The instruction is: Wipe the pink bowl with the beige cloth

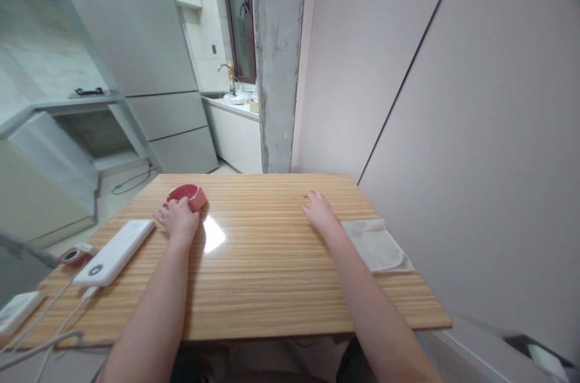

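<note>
On the far left part of the wooden table (pixel 272 286), your left hand (pixel 178 218) grips the near rim of a small red bowl (pixel 186 195). It is round and shallow, tilted so its opening faces up and left. Your right hand (pixel 318 211) rests open, flat, beside a folded cloth (pixel 376 244).

Bowl (pixel 186 195) on table (pixel 272 286), far left; power bank (pixel 115 251) nearer; cloth (pixel 376 244) right.
</note>
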`<state>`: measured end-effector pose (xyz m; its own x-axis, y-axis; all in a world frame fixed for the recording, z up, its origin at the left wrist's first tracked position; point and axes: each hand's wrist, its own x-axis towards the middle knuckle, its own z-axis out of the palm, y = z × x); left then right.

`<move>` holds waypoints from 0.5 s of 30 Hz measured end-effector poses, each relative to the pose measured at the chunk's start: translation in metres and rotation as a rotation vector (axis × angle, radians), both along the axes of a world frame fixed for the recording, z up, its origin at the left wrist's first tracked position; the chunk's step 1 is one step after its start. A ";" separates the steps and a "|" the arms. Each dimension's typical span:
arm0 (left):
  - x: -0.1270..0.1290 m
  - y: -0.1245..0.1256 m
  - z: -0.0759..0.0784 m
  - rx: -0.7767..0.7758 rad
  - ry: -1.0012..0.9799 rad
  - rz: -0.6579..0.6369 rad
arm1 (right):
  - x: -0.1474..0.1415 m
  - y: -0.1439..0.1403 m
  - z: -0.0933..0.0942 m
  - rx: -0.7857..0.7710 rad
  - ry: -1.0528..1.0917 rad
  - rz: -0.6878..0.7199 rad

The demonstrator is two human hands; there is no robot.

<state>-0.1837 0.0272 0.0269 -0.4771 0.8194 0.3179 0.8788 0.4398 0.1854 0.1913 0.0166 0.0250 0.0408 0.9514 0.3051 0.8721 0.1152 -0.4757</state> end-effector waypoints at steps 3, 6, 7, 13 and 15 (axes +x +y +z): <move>0.003 0.001 -0.002 -0.022 0.000 -0.007 | 0.042 -0.020 0.016 -0.058 -0.055 -0.243; 0.002 0.003 -0.002 -0.045 -0.008 -0.025 | 0.080 -0.054 0.016 -0.227 -0.084 -0.366; 0.001 0.003 -0.001 -0.056 -0.012 -0.031 | 0.088 -0.065 0.012 -0.315 -0.100 -0.359; 0.014 -0.004 0.007 0.014 -0.045 -0.046 | 0.083 -0.093 -0.014 -0.498 -0.216 -0.239; 0.039 -0.012 0.013 0.119 -0.129 -0.168 | 0.059 -0.087 -0.011 -0.476 -0.179 -0.182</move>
